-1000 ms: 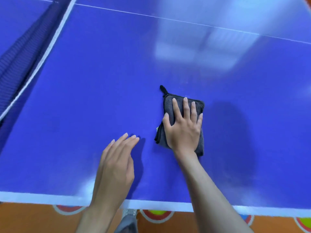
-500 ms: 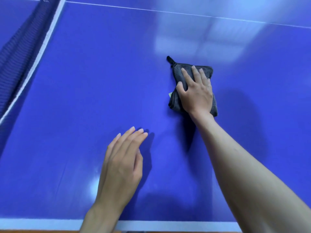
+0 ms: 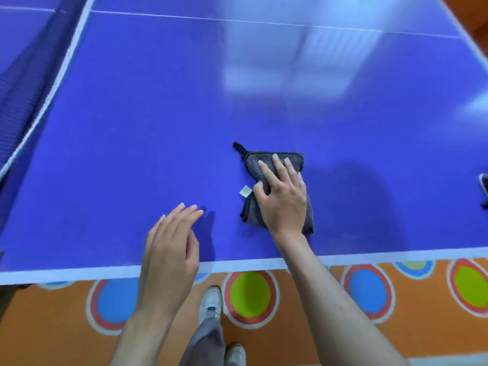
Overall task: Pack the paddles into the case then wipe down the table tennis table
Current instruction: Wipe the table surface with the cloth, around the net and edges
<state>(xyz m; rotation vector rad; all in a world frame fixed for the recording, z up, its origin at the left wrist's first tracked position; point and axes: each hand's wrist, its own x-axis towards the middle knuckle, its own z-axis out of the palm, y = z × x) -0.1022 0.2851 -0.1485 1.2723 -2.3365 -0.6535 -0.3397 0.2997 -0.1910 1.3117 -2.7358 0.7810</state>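
A folded dark grey cloth [image 3: 276, 159] with a small loop and a white tag lies on the blue table tennis table [image 3: 148, 122], near its front edge. My right hand [image 3: 284, 196] presses flat on the cloth with fingers spread. My left hand [image 3: 171, 241] hovers or rests at the table's front edge, left of the cloth, fingers relaxed and holding nothing. No paddles show; a dark object [image 3: 484, 186] cut off at the right edge cannot be identified.
The net [image 3: 23, 83] runs along the left side of the table. A white line borders the near edge [image 3: 79, 273]. Below it is an orange floor with coloured circles [image 3: 249, 294] and my shoes [image 3: 211, 302].
My right hand has pulled the cloth back from the far reach toward the near edge of the table. The view has tilted down, showing the floor again. The left hand stays near the edge.
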